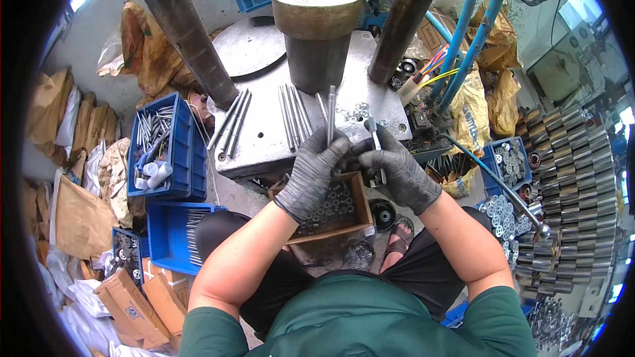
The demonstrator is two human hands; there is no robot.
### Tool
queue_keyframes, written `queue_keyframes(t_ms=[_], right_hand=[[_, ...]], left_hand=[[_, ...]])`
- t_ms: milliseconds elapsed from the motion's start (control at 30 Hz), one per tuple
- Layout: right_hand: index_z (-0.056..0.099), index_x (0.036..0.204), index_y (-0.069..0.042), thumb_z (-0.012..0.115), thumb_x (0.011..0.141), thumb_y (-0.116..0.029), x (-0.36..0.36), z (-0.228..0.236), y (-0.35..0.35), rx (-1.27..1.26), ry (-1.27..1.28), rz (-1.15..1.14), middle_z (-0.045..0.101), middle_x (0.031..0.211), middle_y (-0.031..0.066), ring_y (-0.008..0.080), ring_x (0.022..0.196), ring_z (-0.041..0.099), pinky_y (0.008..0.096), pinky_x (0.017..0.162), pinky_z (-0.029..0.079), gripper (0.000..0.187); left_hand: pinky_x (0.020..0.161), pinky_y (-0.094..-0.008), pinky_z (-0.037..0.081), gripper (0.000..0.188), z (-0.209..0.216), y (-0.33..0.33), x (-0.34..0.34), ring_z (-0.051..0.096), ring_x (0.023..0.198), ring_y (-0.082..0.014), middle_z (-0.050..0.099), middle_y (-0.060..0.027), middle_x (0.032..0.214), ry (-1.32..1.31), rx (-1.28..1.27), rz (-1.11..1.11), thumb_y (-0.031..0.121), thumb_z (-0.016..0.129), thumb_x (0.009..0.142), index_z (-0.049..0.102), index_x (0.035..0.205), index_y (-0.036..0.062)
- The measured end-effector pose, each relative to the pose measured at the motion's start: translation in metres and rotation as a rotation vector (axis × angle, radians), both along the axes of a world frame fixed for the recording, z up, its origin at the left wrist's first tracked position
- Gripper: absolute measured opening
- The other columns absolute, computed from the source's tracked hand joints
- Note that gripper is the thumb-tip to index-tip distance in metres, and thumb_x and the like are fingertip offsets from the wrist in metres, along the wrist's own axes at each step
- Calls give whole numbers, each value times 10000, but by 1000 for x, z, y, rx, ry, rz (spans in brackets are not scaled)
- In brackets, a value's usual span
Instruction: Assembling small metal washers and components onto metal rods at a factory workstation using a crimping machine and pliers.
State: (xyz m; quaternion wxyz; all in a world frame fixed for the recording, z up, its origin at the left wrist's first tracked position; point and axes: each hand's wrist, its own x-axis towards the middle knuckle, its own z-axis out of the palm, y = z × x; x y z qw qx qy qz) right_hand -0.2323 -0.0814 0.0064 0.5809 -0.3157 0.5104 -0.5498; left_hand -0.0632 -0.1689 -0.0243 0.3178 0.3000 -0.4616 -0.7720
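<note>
Both hands wear dark grey gloves and meet over the front edge of a metal press table (251, 109). My left hand (311, 175) is closed round a steel rod (331, 109), which stands nearly upright out of the fist. In my right hand (405, 177) is a slim metal tool with a widened head (371, 125); its exact kind I cannot make out. Several like rods (236, 124) lie on the table at the left, and another row of rods (295, 116) sits nearer the middle. Below the hands is a wooden box (334, 234) with small ring-shaped metal parts in it.
A thick steel cylinder (312, 59) rises behind the hands, between two dark columns (188, 30) (407, 20). Blue crates (175, 225) stand at the left. A ball-ended lever (509, 192) reaches in at the right, near stacked metal tubes (569, 198).
</note>
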Motion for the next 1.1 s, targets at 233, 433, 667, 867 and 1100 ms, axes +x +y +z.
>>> queue_keyframes(t_ms=[233,433,667,867,1100], right_hand=[[473,1409,-16,626,714,20,-8,17,13,-291,1176,73,599,1149,196,352,1040,589,418,963,484,712],[665,1174,-105,706,648,-33,-10,31,11,-575,1639,-44,672,1054,111,352,962,614,471,819,497,533],[689,1159,-120,690,700,-51,-8,30,11,-589,1687,-5,675,1031,96,334,912,621,461,785,499,464],[697,1158,-130,675,700,-47,-7,33,11,-588,1706,20,673,1044,91,334,909,619,453,772,502,466],[684,1168,-86,664,725,-25,-15,21,9,-557,1555,59,676,1006,123,358,900,649,468,771,536,448]], left_hand=[[623,-320,569,142,-2,-18,9,482,477,-91,581,-6,671,6,215,71,192,587,1003,630,1040,62],[510,-248,497,199,0,-19,14,472,463,-86,562,-12,624,60,216,62,174,561,994,660,977,2],[447,-198,427,92,0,-16,13,559,570,-93,610,-43,764,119,248,101,116,621,968,586,1001,38],[451,-201,430,75,1,-16,14,567,587,-94,599,-35,775,127,262,76,108,620,973,573,1001,56],[478,-193,437,116,4,-16,20,567,611,-62,634,-25,830,-52,-32,42,152,614,991,597,1044,50]])
